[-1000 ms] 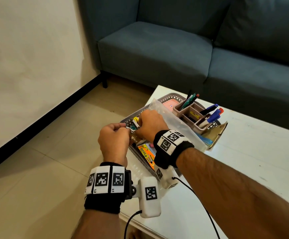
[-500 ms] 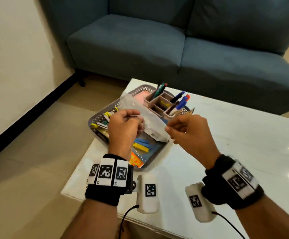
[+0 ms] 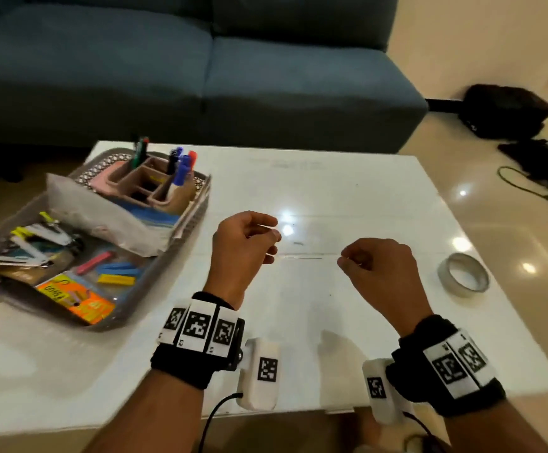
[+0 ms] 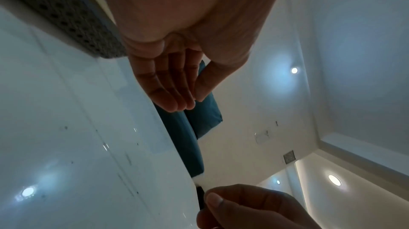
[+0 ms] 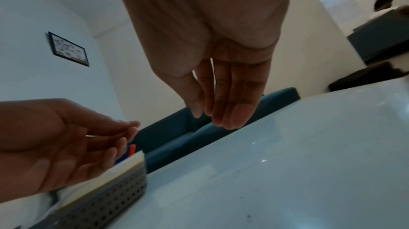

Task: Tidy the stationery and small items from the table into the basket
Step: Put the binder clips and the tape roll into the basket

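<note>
I am holding both hands above the surface (image 3: pixel 347 197), and neither one is carrying anything. My left hand (image 3: pixel 244 243) is hanging with fingers loosely curled just beside the basket (image 3: pixel 154 276); in the left wrist view its fingers are lying almost straight and close together, with nothing between them. My right hand (image 3: pixel 377 266) is also relaxed, its fingers half bent, and the right wrist view is showing them nearly straight and free.

The thing which is remaining outside the basket is the tape roll (image 3: pixel 464 274). It is lying flat near the right edge of the surface, near my right hand but not touching it. I am judging it as light and stiff, a hard ring which is not bending under the fingers. Its outer face is probably smooth and a little slippery, so I am thinking the best hold is thumb inside the hole and fingers on the outer wall, or a pinch across the ring from above. It is not looking fragile. The basket is already quite full, with an organiser (image 3: pixel 148 184) at the back, so a flat free place for the roll is needing some care.
</note>
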